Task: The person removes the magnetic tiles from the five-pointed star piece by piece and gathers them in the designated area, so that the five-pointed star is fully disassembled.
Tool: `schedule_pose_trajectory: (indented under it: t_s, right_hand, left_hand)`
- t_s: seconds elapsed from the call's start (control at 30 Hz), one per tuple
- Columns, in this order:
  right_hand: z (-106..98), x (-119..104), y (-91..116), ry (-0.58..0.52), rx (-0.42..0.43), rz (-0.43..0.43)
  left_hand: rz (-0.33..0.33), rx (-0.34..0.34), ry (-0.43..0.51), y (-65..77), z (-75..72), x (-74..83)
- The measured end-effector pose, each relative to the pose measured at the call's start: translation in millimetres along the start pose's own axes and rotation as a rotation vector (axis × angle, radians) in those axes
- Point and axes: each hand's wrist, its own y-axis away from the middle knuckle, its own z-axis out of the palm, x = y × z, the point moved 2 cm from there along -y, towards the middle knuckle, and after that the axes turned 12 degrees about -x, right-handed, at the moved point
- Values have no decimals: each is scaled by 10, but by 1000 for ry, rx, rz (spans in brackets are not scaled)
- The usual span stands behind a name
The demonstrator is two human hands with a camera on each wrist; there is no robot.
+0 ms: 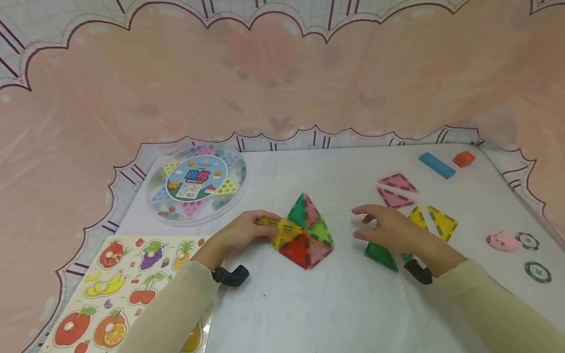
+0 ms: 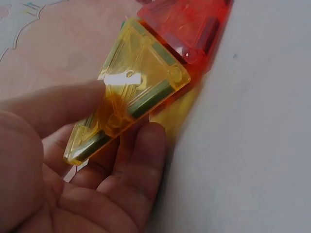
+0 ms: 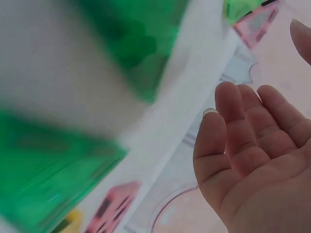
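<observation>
My left hand [image 1: 244, 229] pinches a yellow triangular magnetic tile [image 2: 146, 68] between thumb and fingers. That tile is tilted over the left side of a flat cluster of triangular tiles, where another yellow tile [image 2: 182, 116] shows beneath. Around the cluster's centre lie a red tile [image 1: 296, 250], a dark green tile [image 1: 296, 212], a light green tile [image 1: 321, 231] and two pink ones. My right hand [image 1: 390, 228] holds nothing, its fingers relaxed and apart, to the right of the cluster. Below it on the table is a green tile [image 1: 380, 256], with more green partly hidden by the wrist.
Pink tiles [image 1: 399, 182] and yellow tiles [image 1: 443, 223] lie beyond the right hand. Farther right are a blue block [image 1: 437, 165], an orange block [image 1: 464, 159], a pink pig figure [image 1: 502, 241] and two round chips. A fruit puzzle board [image 1: 125, 264] and a round Chinese checkers box [image 1: 240, 203] occupy the left.
</observation>
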Motion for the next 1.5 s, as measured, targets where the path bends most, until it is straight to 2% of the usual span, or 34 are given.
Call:
schedule_pose_trajectory:
  t_s: [0.1, 0.37, 0.53, 0.77, 0.9, 1.0, 1.17, 1.37, 1.5]
  right_hand:
    - [1, -116, -106, -18, -23, -20]
    - [-33, -385, -502, -48, -41, -134]
    - [-52, -457, -757, -105, -60, -127]
    - [24, -488, -1017, -276, -122, -115]
    - [67, -484, -1083, -318, -155, -94]
    - [90, -481, -1100, -333, -167, -72]
    - [125, -495, -1125, -382, -178, -70]
    - [147, -536, -1173, -428, -157, -75]
    - [137, -631, -1128, -445, -166, -63]
  left_hand:
    - [1, 16, -2, 5, -76, 8]
    - [-22, 61, 81, 9, -181, 44]
    - [-26, 83, 90, 15, -186, 54]
    - [29, 86, 103, -2, -164, 10]
    - [59, 82, 75, -17, -114, 17]
    - [58, 95, 28, -30, -75, 25]
    - [43, 162, -12, -49, -52, 22]
    - [36, 195, 14, -66, -62, 10]
    - [22, 195, 10, -10, -30, 91]
